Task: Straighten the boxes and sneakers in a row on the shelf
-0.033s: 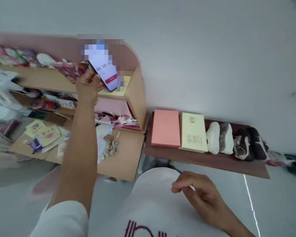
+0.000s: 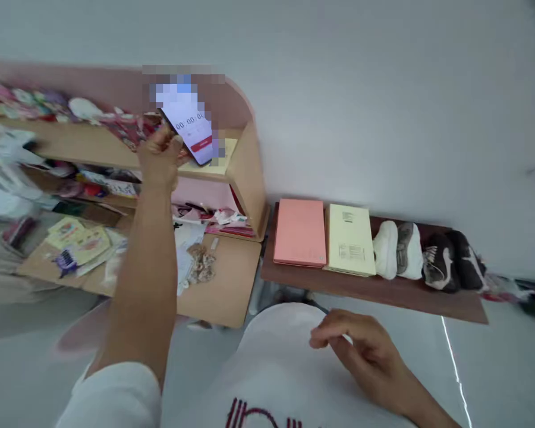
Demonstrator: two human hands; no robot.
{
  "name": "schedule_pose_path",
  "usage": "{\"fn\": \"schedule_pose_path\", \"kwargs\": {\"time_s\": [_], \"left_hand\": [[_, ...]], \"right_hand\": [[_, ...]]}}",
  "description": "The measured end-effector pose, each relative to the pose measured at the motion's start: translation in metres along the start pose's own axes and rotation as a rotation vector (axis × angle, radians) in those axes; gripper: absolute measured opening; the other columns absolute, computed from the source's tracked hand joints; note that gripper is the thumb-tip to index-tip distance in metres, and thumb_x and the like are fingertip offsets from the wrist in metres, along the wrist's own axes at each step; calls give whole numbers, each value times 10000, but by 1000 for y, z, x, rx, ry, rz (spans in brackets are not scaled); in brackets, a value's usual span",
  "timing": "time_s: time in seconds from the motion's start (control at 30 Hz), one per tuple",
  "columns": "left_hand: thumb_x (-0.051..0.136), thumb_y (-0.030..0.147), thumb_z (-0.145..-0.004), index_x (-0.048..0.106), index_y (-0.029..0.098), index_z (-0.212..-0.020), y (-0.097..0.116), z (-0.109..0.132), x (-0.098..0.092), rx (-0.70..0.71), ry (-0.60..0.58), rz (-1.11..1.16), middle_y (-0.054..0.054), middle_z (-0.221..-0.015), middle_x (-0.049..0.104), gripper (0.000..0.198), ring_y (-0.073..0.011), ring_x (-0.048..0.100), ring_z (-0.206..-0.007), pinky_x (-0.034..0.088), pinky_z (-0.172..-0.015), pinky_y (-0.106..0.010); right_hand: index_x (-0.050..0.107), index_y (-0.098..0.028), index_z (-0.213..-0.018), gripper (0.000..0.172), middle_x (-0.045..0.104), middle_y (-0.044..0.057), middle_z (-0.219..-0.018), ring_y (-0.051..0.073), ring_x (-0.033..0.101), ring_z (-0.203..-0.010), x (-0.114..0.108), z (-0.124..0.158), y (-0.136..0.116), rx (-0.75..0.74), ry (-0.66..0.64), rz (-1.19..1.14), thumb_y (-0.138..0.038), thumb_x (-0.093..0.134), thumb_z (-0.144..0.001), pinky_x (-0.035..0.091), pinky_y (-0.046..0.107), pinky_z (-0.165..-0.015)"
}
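My left hand [image 2: 160,157] is raised at arm's length and closed around a phone [image 2: 191,128]. Its lit screen faces me and shows a timer reading and a red button. The phone hangs in front of the upper shelf of a wooden shelf unit [image 2: 245,178]. My right hand [image 2: 356,348] rests low against my white shirt [image 2: 276,362]. Its fingers are curled together in a pinch at the shirt's edge, and what they hold is hidden.
The shelf unit and the desk [image 2: 227,285] below it are cluttered with papers, cards and small colourful items. To the right, a low brown board [image 2: 383,291] carries a pink box [image 2: 299,232], a cream box [image 2: 350,239], white shoes [image 2: 396,249] and dark shoes [image 2: 450,260].
My left hand and the phone sit a hair further right; nothing else differs.
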State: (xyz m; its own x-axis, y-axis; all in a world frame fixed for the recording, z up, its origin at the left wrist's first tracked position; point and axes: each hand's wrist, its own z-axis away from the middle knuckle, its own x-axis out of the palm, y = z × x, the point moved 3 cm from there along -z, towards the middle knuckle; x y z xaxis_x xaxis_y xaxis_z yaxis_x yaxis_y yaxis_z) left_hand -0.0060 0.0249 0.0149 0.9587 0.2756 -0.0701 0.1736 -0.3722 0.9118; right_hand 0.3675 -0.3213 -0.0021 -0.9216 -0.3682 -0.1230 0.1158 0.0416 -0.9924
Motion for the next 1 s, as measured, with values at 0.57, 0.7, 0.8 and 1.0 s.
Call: {"fn": "schedule_pose_path", "kwargs": {"time_s": [0.57,0.7,0.8,1.0], "left_hand": [[785,474,-852,641,201,-1302,14,5,2,-33,56,-35,10,-1087,705,546,-78,616,-845,562,-1010,-510],[751,414,-898,617,200,-1338,17,5,3,-59,73,-52,7,-1073,697,508,-81,607,-845,525,-1037,-585],[761,429,-889,576,186,-1380,18,5,5,-60,69,-64,-8,-1103,681,578,-98,619,-903,505,-1051,-602],[774,436,-871,530,171,-1408,12,-3,2,-24,77,-166,13,-1053,661,647,-99,594,-918,531,-992,-611]], "right_hand": [[760,-305,-1112,309,749,47,-947,165,687,-879,-9,-1,-1,111,-86,7,-238,472,-1025,578,282,-738],[763,-294,-1098,302,750,53,-948,169,689,-884,-11,0,2,120,-87,5,-263,471,-1029,580,284,-737],[763,-292,-1088,294,753,50,-938,166,693,-876,-14,-1,1,110,-91,9,-265,478,-1023,580,284,-738],[757,-289,-1090,292,760,42,-990,168,704,-924,-18,-2,0,167,-122,5,-251,480,-1008,584,291,-775]]}}
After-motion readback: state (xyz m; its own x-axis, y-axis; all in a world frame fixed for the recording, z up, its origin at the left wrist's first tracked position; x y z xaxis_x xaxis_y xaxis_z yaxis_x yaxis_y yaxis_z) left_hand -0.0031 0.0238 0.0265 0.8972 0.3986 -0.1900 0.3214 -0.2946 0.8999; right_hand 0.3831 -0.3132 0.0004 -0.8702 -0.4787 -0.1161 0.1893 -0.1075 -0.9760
